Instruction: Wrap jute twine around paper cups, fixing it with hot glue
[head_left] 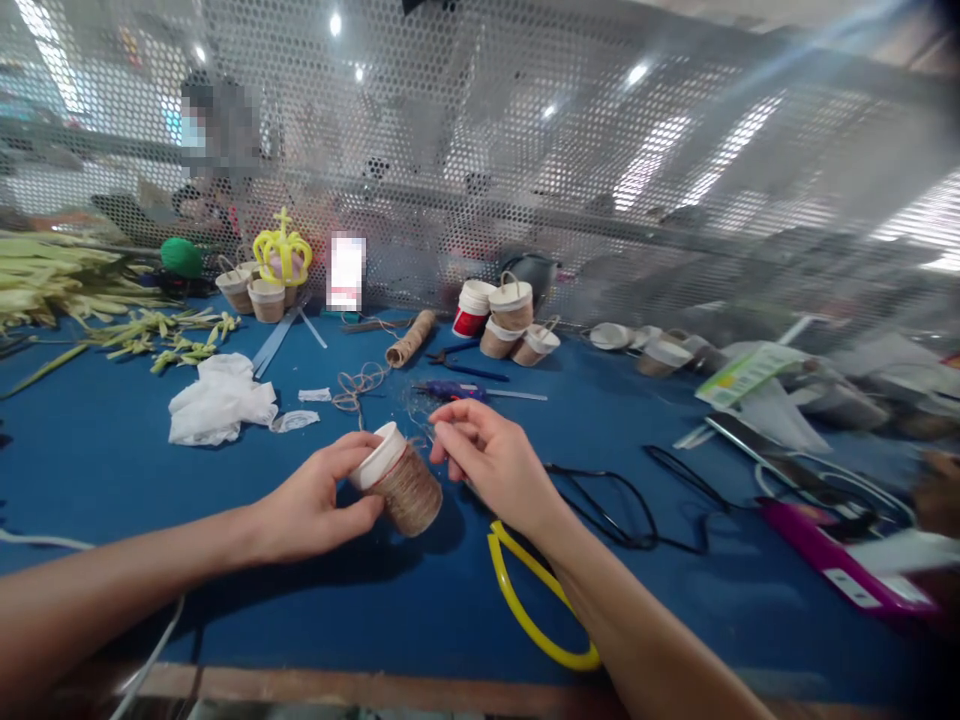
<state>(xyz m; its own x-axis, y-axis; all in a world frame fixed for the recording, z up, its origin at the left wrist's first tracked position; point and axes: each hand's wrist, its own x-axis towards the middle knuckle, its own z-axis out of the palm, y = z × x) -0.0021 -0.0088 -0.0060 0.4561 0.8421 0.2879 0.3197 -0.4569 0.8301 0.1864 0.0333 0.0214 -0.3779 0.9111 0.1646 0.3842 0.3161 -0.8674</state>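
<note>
My left hand (311, 505) is closed around a small white-rimmed cup (409, 492), its side wound with brown twine. The cup tilts, with its base toward the lower right. Just right of the cup is my right hand (499, 465), thumb and fingers pinched together; whatever they hold is too fine to make out. Wispy threads show near those fingertips. Beyond the hands lies a blue glue gun (452, 391) with a pale stick at its end. A roll of twine (411, 340) rests behind it, its loose strand trailing toward the cup.
Pliers (476, 373) lie behind the glue gun. Crumpled white material (221, 400) is at left, twine-wrapped cups (511, 305) at back. A yellow tube loop (525, 630) sits by my right forearm. A black cable (630, 540) and purple power strip (832, 560) occupy the right.
</note>
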